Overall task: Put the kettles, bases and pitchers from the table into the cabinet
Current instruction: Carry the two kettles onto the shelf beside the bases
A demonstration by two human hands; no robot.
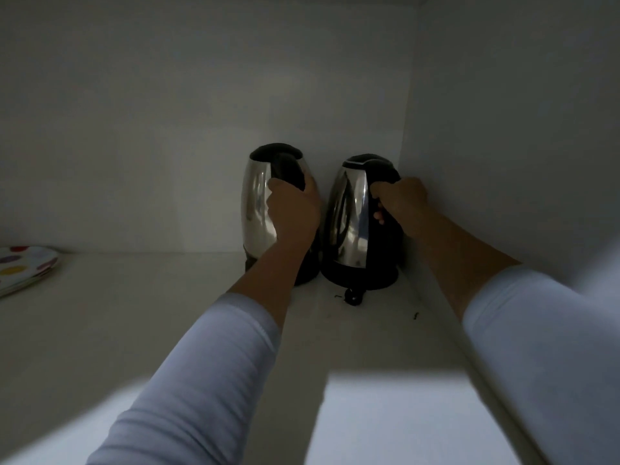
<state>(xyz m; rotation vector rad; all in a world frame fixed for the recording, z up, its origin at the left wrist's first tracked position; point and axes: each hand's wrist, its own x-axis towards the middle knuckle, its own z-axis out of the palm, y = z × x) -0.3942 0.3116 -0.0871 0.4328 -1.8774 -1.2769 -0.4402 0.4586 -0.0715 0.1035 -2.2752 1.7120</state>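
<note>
Two steel kettles with black lids and handles stand side by side in the far right corner of a dim white cabinet shelf [141, 330]. My left hand [293, 213] grips the black handle of the left kettle [256, 209]. The right kettle [350, 213] stands on a black base [362, 280], and my right hand [399, 201] grips its handle. Both kettles are upright, close together and almost touching. Whether the left kettle has a base under it is hidden by my forearm.
A stack of plates with coloured dots [23, 268] lies at the left edge of the shelf. A small black plug or cord end [354, 295] lies in front of the right kettle. The cabinet's right wall [503, 146] runs close beside my right hand.
</note>
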